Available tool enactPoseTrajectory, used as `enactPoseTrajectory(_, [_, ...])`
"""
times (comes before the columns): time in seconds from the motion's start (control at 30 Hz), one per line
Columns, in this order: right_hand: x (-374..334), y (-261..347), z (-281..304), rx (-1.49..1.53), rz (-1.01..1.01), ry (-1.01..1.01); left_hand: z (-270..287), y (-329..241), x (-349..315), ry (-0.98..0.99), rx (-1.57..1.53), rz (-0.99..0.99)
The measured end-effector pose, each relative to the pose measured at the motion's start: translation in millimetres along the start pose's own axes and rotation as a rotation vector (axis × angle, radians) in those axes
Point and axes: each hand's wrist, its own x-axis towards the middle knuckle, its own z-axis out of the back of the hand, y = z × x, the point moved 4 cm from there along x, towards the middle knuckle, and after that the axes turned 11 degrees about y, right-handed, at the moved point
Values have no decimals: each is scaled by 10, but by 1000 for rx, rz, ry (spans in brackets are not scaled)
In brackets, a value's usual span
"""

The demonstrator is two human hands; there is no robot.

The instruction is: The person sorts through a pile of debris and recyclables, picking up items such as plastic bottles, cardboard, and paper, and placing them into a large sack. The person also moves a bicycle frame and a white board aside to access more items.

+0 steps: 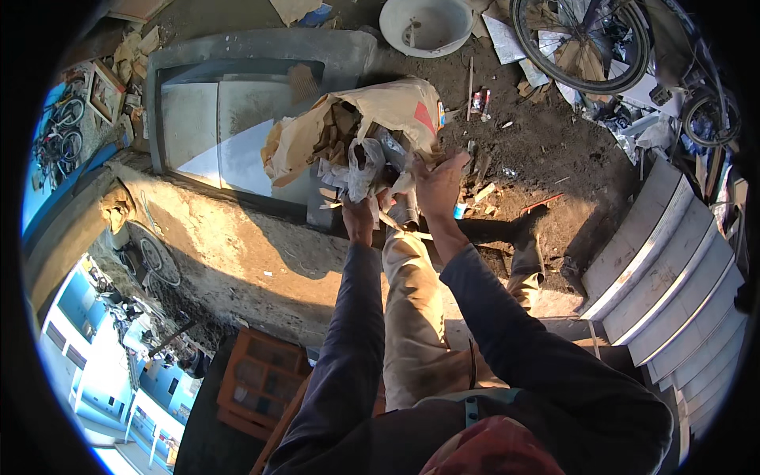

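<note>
A torn brown paper sack point(388, 103) lies on its side in front of me, its mouth gaping and scraps of cardboard showing inside. My right hand point(440, 184) has its fingers closed on the sack's near right edge. Beside the opening, my left hand point(359, 220) is at a crumpled, whitish plastic bag point(365, 170). The left fingers are mostly hidden under the bag and other litter, so their grip cannot be made out. Part of the sack rests over a grey framed panel point(190, 127) with pale sheets in it.
A white basin point(427, 28) stands at the far side. At the far right are a bicycle wheel point(582, 43) and scattered paper. Pale steps point(673, 261) rise on the right. Litter dots the dirt floor point(546, 150). A low wall point(237, 229) runs left, near an orange-brown wooden cabinet point(261, 380).
</note>
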Motion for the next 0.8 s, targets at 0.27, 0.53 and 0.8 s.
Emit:
enactPoseTrajectory(0.27, [312,-523,485,-418,-150,324,-30,-1455,171,-133,279,-598])
enactPoseTrajectory(0.53, [481,-1025,968,-92,-202,380,-1150,-1354,-370,183,578,-404])
enactPoseTrajectory(0.8, [545,-1299,952,-50,-351,425,-799,118,-561,-178,-15,-6])
